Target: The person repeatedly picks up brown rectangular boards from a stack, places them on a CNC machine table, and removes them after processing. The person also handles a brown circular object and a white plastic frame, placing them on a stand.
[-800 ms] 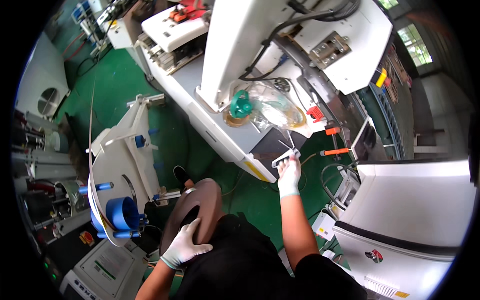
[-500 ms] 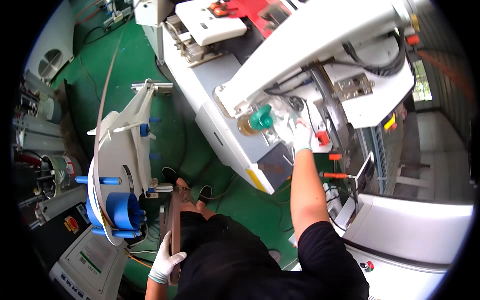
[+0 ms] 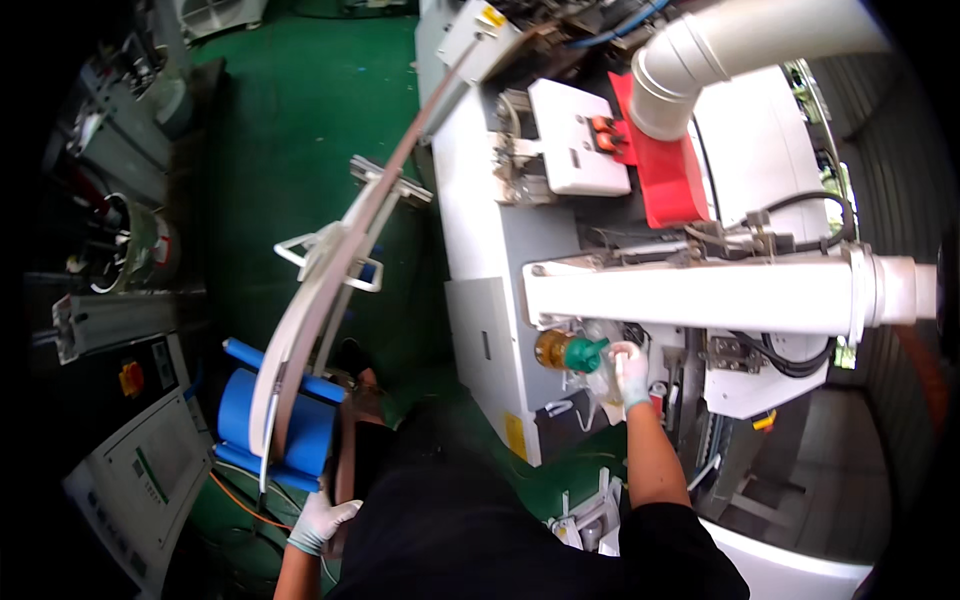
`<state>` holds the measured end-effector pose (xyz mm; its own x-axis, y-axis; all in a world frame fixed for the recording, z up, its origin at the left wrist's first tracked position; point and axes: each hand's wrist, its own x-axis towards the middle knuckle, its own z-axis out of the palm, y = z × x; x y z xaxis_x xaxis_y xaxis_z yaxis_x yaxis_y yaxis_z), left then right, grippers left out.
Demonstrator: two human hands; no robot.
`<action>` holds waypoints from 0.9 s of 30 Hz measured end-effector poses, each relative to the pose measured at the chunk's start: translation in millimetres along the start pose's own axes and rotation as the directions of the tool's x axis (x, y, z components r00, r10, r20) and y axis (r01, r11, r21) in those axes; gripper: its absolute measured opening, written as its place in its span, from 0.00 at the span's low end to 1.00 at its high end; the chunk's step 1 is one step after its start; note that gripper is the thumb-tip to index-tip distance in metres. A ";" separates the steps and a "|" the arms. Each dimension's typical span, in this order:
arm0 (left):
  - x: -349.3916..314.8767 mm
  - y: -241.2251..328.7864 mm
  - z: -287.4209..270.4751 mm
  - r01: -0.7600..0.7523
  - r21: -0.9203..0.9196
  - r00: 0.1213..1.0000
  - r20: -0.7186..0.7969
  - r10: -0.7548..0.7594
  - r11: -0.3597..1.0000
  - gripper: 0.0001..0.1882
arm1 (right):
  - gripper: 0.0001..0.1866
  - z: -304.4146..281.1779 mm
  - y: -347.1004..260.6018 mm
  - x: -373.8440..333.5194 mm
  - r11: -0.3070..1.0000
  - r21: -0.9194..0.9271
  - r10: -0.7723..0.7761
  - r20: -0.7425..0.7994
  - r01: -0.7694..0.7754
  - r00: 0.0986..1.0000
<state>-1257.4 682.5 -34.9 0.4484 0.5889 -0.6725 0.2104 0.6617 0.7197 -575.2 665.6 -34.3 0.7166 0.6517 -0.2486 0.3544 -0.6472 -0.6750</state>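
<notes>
Two gloved hands: the right hand (image 3: 629, 367), in a pale smooth glove, is closed around clear crinkled plastic wrap (image 3: 600, 380) at about 4 o'clock from picture centre, just under one long white cylindrical beam (image 3: 700, 297); the left hand (image 3: 318, 520), at 7 o'clock, rests loosely curled against a flat brown disc (image 3: 345, 450), grip unclear. One amber bottle (image 3: 552, 349) with one green cap (image 3: 584, 353) lies at 9 o'clock of the right hand, touching the wrap. One blue roll (image 3: 262, 420), one red panel (image 3: 665, 165), one ribbed white duct (image 3: 720, 50).

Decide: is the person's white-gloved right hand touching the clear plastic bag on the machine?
Touching: the head view shows the right hand overlapping the clear plastic bag, no gap visible.
</notes>
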 end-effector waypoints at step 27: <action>35.3 90.6 43.5 -0.035 -0.491 0.883 -0.423 -0.203 0.870 0.55 | 0.14 450.4 -291.6 -46.9 0.336 0.119 -0.568 0.817 0.934 0.100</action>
<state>-1184.8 743.0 14.0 -0.0144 0.5821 -0.8130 -0.2592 0.7831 0.5653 -982.7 1001.9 -138.7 -0.6203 0.7559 -0.2093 0.7171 0.4384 -0.5418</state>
